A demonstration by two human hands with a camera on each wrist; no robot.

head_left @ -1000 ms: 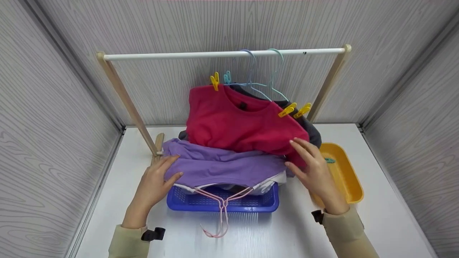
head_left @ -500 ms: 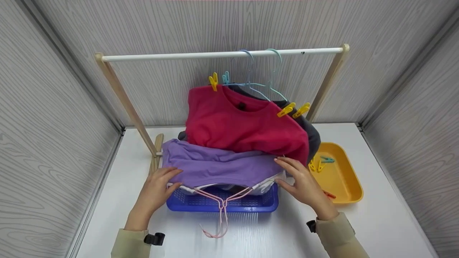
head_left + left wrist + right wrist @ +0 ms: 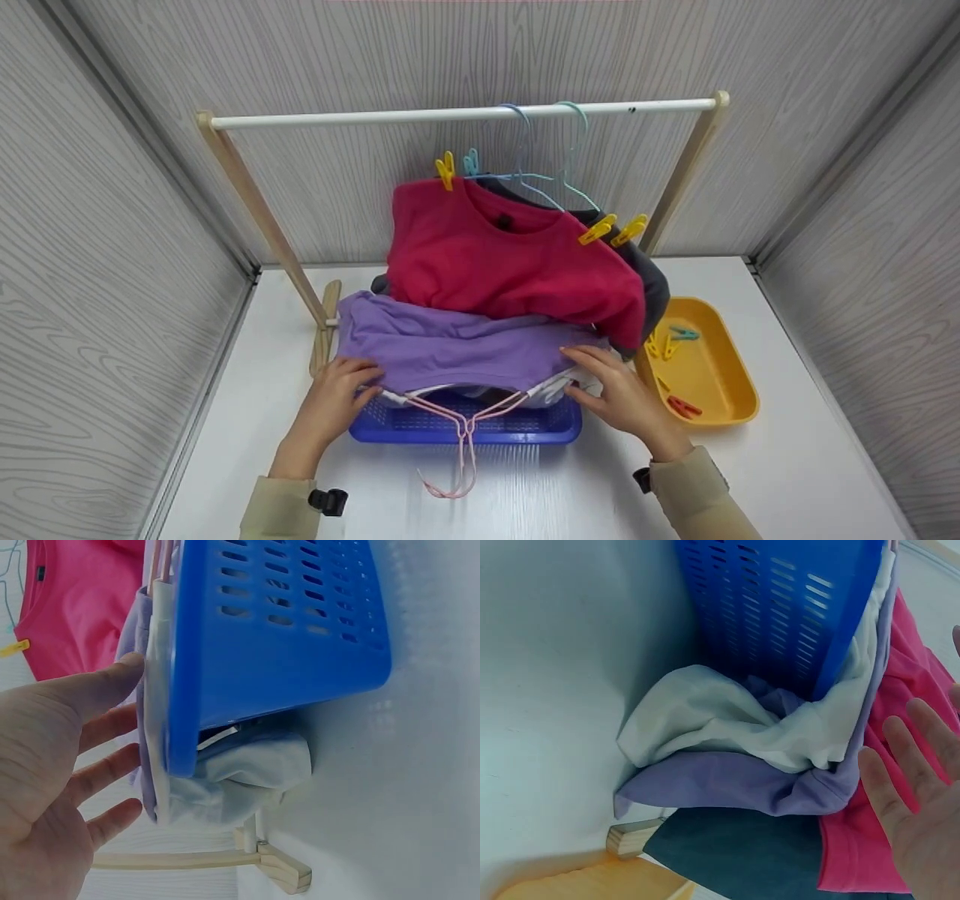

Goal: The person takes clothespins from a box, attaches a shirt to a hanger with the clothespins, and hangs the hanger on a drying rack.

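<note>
A purple shirt (image 3: pixel 457 349) lies over the blue basket (image 3: pixel 487 435), a pink hanger (image 3: pixel 469 427) sticking out of its neck toward the front. White cloth (image 3: pixel 555 391) shows beneath it. My left hand (image 3: pixel 334 397) is at the shirt's left shoulder, its fingertips right at the purple and white edge in the left wrist view. At the opposite shoulder is my right hand (image 3: pixel 619 397), with spread fingers over the shirt's edge. In the right wrist view the fingers (image 3: pixel 907 746) are extended beside the purple fabric, holding nothing.
Behind stands a rack with a white rod (image 3: pixel 360 118). From it hang a red shirt (image 3: pixel 495 255) and a dark grey garment (image 3: pixel 652 281), with yellow clothespins (image 3: pixel 598 229) at the shoulders. A yellow tray (image 3: pixel 731 375) on the right holds several clothespins.
My right hand has moved left and nearer, from beside the red shirt to the purple shirt's right shoulder. My left hand has come slightly nearer along the left shoulder. The clothes stay put.
</note>
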